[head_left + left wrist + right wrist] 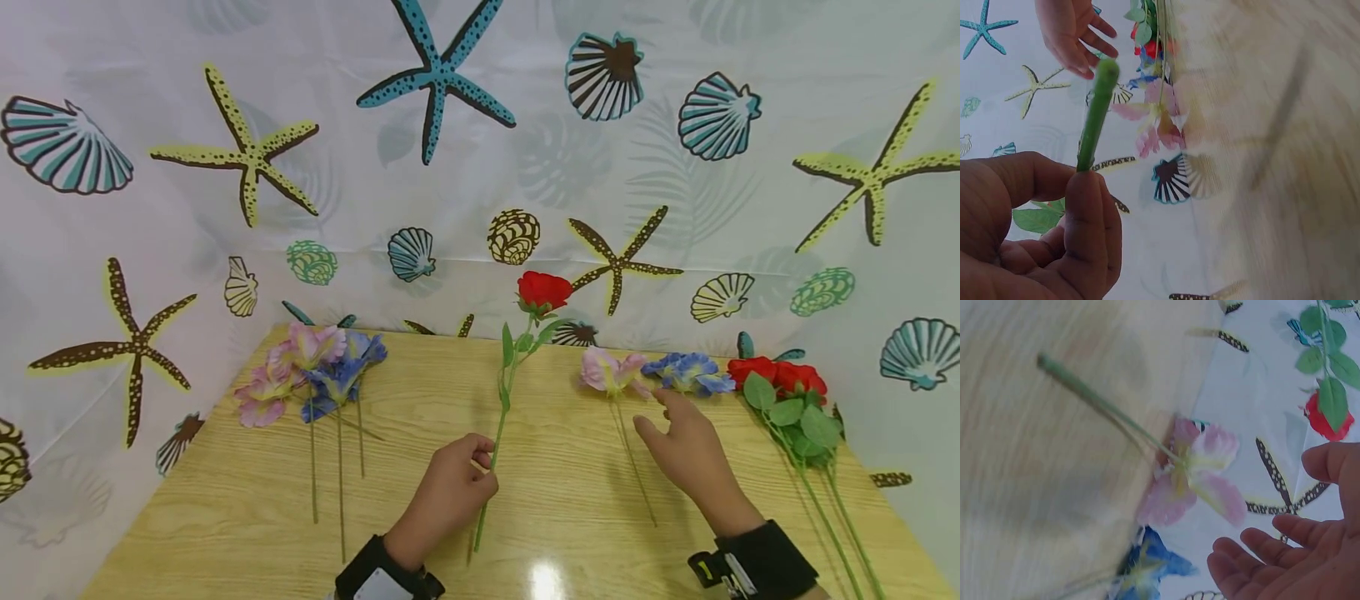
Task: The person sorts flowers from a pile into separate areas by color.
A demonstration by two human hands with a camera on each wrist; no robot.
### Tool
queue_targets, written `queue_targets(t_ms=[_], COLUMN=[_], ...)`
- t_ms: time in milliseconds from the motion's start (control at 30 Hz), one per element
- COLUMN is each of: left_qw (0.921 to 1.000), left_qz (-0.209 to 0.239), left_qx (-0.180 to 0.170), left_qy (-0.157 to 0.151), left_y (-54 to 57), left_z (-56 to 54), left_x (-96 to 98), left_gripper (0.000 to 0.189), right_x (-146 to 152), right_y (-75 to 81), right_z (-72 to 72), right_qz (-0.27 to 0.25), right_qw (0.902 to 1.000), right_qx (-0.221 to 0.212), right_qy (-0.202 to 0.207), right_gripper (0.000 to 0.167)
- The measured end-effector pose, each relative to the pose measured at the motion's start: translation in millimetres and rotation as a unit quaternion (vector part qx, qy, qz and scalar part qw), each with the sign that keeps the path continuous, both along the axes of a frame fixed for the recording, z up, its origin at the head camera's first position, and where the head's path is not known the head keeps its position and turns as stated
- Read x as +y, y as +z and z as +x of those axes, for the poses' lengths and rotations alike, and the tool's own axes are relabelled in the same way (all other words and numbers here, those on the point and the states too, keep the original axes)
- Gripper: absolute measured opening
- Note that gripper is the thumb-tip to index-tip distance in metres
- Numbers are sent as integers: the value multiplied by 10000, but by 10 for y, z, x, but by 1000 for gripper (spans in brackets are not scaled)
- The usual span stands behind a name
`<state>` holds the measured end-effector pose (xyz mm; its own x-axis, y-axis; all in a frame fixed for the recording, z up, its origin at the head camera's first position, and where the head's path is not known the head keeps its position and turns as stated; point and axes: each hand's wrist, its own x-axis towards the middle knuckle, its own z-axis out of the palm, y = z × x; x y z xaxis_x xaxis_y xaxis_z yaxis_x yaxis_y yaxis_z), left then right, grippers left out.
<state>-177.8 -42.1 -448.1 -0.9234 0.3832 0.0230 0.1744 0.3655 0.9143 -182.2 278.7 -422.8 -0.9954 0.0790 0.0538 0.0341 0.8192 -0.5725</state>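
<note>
A red rose (544,292) with a green leafy stem (1094,119) stands nearly upright in my left hand (452,483), its stem pinched between thumb and fingers, bloom at the top. My right hand (686,454) hovers on the right with its fingers spread and nothing in them. Nearest to that hand lies a pink flower (1210,469) on a thin stem, and a blue flower (688,372) is just beyond the fingertips. In the left wrist view the stem's cut end points toward the right hand (1075,37).
Several pink flowers (258,400) and blue flowers (337,383) lie at the back left of the wooden table (420,400). More red roses (802,383) with long leafy stems lie along the right side. A patterned cloth (480,192) hangs behind the table.
</note>
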Motion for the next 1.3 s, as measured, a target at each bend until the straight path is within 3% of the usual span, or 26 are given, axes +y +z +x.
queue_targets(t_ms=[267, 533, 800, 1033, 1300], left_qw=[9995, 9979, 9972, 9975, 9976], left_qz=[269, 501, 654, 656, 685], left_qx=[-173, -414, -357, -267, 55], left_qy=[-24, -11, -76, -73, -66], left_y=[-23, -83, -105, -113, -94], left_z=[71, 141, 214, 231, 271], left_x=[160, 312, 398, 448, 467], left_gripper=[29, 28, 21, 18, 15], right_x=[-381, -751, -1034, -1111, -1155], right_y=[-161, -129, -94, -68, -11], right_z=[30, 4, 63, 86, 93], right_qz=[-727, -1422, -2458, -3561, -3597], right_qw=[9955, 9854, 9674, 9333, 9326], right_qx=[356, 208, -1, -244, -95], right_qy=[491, 909, 611, 378, 275], right_gripper=[51, 48, 38, 40, 38])
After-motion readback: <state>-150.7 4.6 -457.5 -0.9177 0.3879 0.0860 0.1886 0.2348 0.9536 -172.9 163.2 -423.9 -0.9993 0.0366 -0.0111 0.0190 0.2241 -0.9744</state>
